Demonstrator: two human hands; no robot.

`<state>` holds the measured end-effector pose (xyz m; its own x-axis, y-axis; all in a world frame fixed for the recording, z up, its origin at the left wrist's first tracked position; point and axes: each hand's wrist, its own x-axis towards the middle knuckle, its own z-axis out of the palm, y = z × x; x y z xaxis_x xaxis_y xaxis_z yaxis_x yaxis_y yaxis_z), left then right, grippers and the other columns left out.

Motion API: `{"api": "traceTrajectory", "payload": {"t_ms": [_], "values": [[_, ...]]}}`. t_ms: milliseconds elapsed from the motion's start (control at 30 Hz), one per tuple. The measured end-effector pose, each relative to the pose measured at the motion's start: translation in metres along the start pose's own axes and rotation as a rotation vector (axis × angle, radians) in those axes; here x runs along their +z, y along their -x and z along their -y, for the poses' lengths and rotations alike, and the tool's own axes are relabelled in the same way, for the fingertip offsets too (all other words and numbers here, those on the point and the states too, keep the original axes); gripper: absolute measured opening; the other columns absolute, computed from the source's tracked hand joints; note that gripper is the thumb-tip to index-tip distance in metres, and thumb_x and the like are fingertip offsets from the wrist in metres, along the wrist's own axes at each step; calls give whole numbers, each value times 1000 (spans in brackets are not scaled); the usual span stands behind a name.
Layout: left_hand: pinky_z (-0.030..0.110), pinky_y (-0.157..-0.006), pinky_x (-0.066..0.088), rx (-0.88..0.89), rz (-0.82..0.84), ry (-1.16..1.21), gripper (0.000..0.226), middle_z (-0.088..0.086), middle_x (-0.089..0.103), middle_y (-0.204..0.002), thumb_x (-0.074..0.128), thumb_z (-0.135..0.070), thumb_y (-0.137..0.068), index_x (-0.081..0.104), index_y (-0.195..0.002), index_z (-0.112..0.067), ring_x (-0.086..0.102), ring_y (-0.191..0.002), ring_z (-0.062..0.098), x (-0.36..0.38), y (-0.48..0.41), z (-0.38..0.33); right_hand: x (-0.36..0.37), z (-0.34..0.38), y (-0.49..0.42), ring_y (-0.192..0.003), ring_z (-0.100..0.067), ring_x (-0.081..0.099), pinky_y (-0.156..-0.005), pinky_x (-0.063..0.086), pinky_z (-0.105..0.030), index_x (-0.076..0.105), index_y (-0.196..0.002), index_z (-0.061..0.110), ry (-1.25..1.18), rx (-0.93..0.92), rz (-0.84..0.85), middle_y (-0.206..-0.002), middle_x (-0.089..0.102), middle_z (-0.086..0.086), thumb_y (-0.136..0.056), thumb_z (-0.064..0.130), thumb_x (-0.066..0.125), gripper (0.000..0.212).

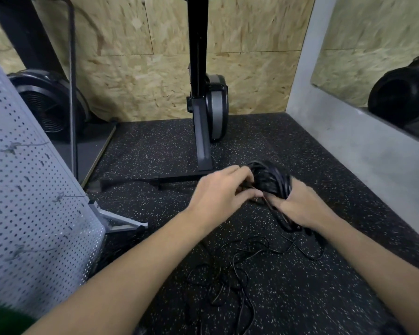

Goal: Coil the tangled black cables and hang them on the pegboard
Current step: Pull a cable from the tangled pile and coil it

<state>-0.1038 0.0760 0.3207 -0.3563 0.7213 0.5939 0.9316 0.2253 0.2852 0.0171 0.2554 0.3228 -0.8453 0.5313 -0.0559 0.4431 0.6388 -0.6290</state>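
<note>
Gripping black cable coil (272,180) in right hand (298,205), pinching its strands with left hand (221,188). Above loose cable tangle (240,269) on speckled floor (155,146), right of pegboard (22,189).

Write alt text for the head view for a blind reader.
The left hand and right hand grip a coiled bundle of black cable over a speckled floor; loose tangled cable trails below. A grey pegboard stands at the left.
</note>
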Motion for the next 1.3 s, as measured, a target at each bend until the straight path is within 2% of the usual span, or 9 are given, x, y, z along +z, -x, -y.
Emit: {"api": "traceTrajectory", "payload": {"t_ms": [167,300,433,567,767,900,1100,1200,1300], "values": [[34,-57,51,70,-96,-69,48,-10,59,-83,68,-67,-85,63,-88,-19,56,-75,7,-10,0,19,12,12,10,-112,-9,68,-105,47,-37,70,-123,45,-253,63,344,-119,74,14,-68,106,34,90],[39,-69,52,90,21,104,45,-5,60,-85,67,-59,-86,67,-87,-14,57,-80,15,-10,0,29,9,17,16,-81,5,72,-77,54,-19,70,-111,37,-308,-10,644,-89,77,21,-90,73,55,45],[38,-75,52,0,193,209,38,-7,62,-87,79,-53,-83,72,-89,-16,59,-83,11,-11,0,37,16,19,15,-99,-13,75,-99,55,-36,74,-113,24,-171,-67,632,-106,79,5,-91,30,78,23],[30,-67,47,-26,232,224,35,-11,56,-82,80,-52,-83,74,-85,-17,56,-75,9,-17,-2,43,17,17,12,-96,-10,74,-98,55,-35,74,-107,28,17,-105,639,-103,79,10,-89,40,77,22],[32,-64,46,17,247,137,41,-12,53,-79,74,-61,-80,74,-82,-21,54,-74,10,-27,-9,42,13,14,13,-75,-6,66,-73,50,-25,68,-96,22,63,-117,708,-78,72,14,-85,23,79,16],[22,-62,38,-56,253,149,39,-14,51,-73,77,-60,-78,75,-79,-21,51,-70,7,-32,-10,53,6,14,9,-67,-17,57,-70,46,-39,61,-88,5,60,-163,652,-72,61,2,-79,18,75,21],[17,-62,38,-136,291,231,37,-11,56,-74,80,-59,-74,76,-78,-22,51,-67,4,-32,-12,58,6,29,23,-57,-14,54,-60,43,-31,60,-70,20,102,-255,808,-61,59,4,-87,13,72,22],[30,-72,52,-256,353,363,39,-4,70,-80,75,-66,-77,80,-83,-27,61,-73,9,-26,-5,68,-3,34,31,-59,-17,53,-59,42,-32,61,-74,15,56,-298,843,-65,57,-5,-89,14,73,20],[52,-93,56,-360,445,490,38,5,78,-91,69,-71,-84,82,-89,-36,69,-93,37,-12,-1,76,-8,44,43,-59,-11,47,-57,38,-27,59,-74,22,-4,-362,850,-66,53,4,-91,13,74,24]]}}
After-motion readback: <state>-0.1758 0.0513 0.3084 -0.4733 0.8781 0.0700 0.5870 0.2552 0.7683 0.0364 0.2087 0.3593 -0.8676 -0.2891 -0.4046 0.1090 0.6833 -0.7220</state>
